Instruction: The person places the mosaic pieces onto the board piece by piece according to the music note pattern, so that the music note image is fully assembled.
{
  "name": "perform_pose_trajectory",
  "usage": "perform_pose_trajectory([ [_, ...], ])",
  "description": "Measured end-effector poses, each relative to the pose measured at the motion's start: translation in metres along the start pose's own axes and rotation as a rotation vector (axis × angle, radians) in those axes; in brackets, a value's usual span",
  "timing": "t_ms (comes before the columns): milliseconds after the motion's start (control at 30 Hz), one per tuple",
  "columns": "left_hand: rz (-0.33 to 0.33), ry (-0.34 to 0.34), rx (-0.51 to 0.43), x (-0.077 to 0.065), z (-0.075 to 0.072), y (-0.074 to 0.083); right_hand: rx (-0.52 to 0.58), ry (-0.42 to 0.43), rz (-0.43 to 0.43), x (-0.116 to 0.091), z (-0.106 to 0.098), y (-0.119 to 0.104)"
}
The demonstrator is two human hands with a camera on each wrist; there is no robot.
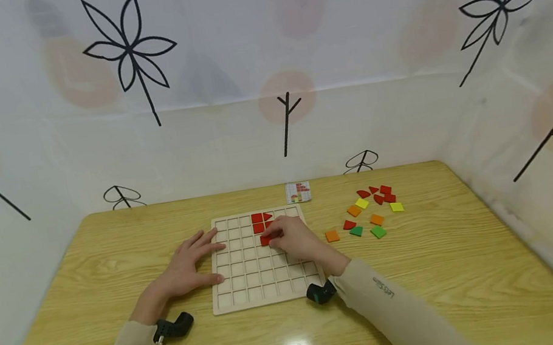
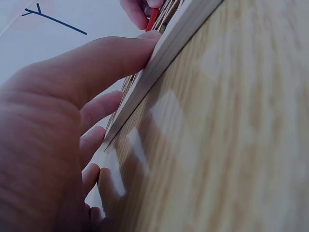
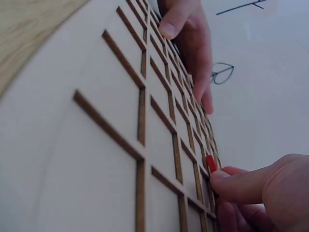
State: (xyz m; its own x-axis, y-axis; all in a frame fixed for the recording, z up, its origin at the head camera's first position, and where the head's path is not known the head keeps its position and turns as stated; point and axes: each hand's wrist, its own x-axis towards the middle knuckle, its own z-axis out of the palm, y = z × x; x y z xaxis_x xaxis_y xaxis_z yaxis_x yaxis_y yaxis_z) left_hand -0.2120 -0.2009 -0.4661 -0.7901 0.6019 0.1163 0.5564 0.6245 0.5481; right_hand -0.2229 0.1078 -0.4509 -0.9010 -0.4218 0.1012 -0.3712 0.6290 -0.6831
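A pale wooden grid board [image 1: 266, 304] lies on the table in front of me. My left hand [image 1: 188, 268] rests at its left side, fingers spread and straight, with the fingertips and thumb touching the edge. Over the upper middle of the grid, my right hand [image 1: 296, 240] pinches a red tile [image 1: 265, 240] between thumb and fingers. That red tile [image 3: 211, 163] stands tilted at the cells in the right wrist view, partly covered by the fingertips. Just above sit red squares [image 1: 257, 218] and a red triangle [image 1: 267, 216] in the cells; another red piece is half hidden by the hand.
To the board's right are scattered loose tiles: several red pieces [image 1: 386, 189], orange squares [image 1: 332, 236], yellow ones [image 1: 397, 207] and green ones [image 1: 378, 232]. A small printed card [image 1: 298, 192] lies behind the board. A patterned cloth wall [image 1: 227, 144] surrounds the table's back and sides.
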Motion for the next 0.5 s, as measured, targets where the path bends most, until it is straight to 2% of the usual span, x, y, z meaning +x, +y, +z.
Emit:
perform_pose_trajectory([
  [267, -0.001, -0.004, -0.006, -0.0007, -0.0002, -0.001, 0.05, -0.08, 0.09, 0.0053, -0.0031, -0.0043],
  [500, 0.019, 0.008, -0.006, 0.0, 0.0004, -0.0016, 0.078, -0.069, 0.114, 0.0083, -0.0011, -0.0054],
])
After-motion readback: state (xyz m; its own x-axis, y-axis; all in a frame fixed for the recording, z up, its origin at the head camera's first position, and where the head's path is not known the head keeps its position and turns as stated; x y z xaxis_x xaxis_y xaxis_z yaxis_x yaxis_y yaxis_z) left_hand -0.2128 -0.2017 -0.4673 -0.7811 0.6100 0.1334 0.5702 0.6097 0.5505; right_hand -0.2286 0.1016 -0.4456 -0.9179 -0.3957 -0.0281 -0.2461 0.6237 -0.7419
